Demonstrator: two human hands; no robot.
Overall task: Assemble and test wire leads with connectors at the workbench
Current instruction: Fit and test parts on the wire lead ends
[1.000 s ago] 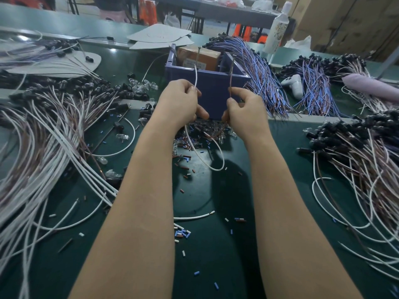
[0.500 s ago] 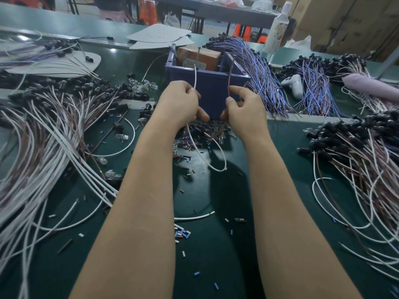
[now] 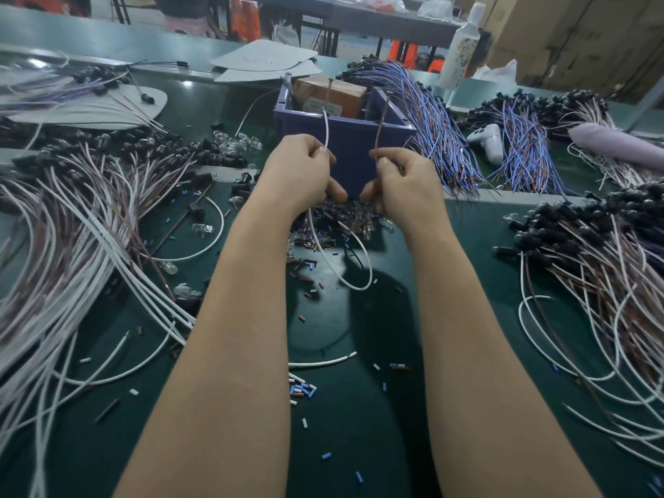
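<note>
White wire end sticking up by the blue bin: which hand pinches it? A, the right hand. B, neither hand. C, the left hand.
C: the left hand pinches the white wire end, while the right hand holds a brown wire.

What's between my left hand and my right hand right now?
In the head view, the gap between left hand and right hand is bare; the blue bin shows behind it, and the white wire loops below.

The left hand (image 3: 301, 170) and right hand (image 3: 406, 185) are bare, as are both forearms (image 3: 222, 336), with short fingernails (image 3: 383, 161).
</note>
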